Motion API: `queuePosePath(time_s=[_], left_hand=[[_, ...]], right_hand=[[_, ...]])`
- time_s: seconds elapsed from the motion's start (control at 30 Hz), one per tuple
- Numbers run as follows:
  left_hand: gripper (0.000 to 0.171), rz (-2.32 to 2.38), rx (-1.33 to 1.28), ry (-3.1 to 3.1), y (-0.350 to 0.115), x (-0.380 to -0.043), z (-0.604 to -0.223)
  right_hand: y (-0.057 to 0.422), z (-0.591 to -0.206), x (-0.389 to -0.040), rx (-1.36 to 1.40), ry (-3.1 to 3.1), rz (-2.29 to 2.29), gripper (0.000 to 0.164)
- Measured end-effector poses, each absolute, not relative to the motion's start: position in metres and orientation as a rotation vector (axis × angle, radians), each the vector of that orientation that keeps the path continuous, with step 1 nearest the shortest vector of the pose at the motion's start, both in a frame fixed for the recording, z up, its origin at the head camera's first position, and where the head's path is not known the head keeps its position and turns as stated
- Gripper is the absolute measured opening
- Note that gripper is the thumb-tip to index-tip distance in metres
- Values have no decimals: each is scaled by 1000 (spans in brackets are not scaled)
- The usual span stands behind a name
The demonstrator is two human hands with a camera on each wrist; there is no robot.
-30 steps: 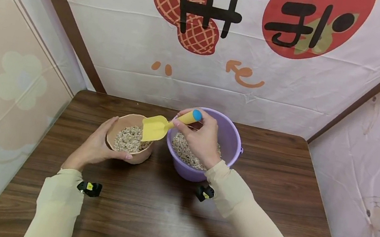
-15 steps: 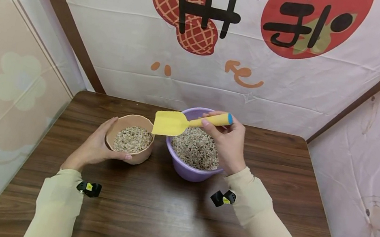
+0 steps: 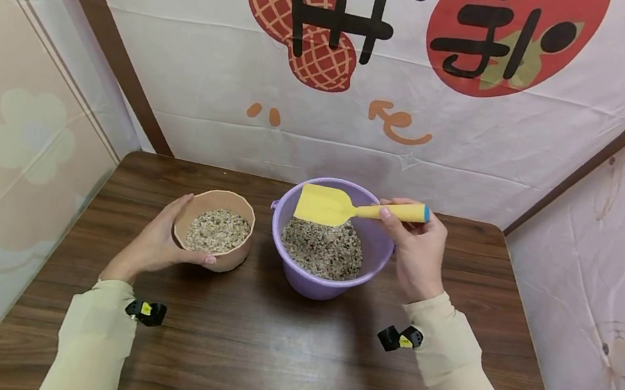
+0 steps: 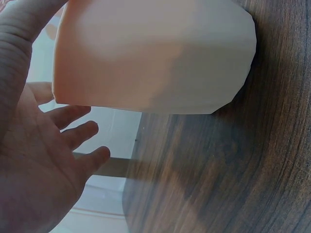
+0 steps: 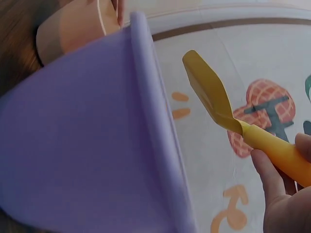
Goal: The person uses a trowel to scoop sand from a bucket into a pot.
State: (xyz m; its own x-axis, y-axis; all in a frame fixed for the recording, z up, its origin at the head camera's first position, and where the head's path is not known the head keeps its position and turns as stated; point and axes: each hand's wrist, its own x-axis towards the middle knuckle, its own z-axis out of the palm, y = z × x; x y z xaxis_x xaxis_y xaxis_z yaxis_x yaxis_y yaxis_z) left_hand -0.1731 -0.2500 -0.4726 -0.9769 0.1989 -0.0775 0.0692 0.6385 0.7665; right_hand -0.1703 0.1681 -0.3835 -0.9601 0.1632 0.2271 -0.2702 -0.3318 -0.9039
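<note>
Hands work at a dark wooden table [image 3: 265, 350] set against a printed cloth backdrop [image 3: 200, 57]. The person's right hand [image 3: 419, 255] curls its fingers round the handle of a yellow toy shovel [image 3: 347, 208], thumb on top, and holds it level over the far part of a purple bucket [image 3: 311, 282]. The shovel's blade is bare and points toward the person's left; the handle ends in a blue tip just beyond the knuckles. From the right wrist view, the shovel [image 5: 228, 114] shows above and apart from the bucket's rim [image 5: 150, 121], with the right hand [image 5: 286, 199] wrapped round the handle at the lower corner.

The bucket stands near the middle of the table and holds a mound of mixed grain [image 3: 321, 249], pale flakes with darker bits. Just beside it, not touching, sits a peach-coloured bowl [image 3: 213, 237] with paler grain [image 3: 219, 229] inside. The left hand [image 3: 156, 246] cups that bowl from its outer side, thumb along the near wall and fingers spread behind. In the left wrist view the bowl [image 4: 155, 53] rests flat on the wood, and the left hand [image 4: 34, 165] lies open against it, fingers loosely fanned rather than clenched.

Both forearms wear pale beige sleeves [image 3: 91, 337].
</note>
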Motion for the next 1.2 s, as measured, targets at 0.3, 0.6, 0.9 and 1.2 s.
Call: queuePosePath(time_s=[0.3,0.6,0.9,1.2], left_hand=[[138,1247,221,2701,-249,-173,-473],[138,1254,232,2700,-249,-174,-473],[140,1188,279,2742,-243,-175,-463],[140,1229,404,2788,-207,-176,-429]], right_hand=[[192,-401,-165,11,-1658,2340,22],[202,-412,-163,-48,-1681,2308,20],[204,-410,-164,-39,-1626,2345,22],[207,-411,-163,-21,-1656,2319,20]])
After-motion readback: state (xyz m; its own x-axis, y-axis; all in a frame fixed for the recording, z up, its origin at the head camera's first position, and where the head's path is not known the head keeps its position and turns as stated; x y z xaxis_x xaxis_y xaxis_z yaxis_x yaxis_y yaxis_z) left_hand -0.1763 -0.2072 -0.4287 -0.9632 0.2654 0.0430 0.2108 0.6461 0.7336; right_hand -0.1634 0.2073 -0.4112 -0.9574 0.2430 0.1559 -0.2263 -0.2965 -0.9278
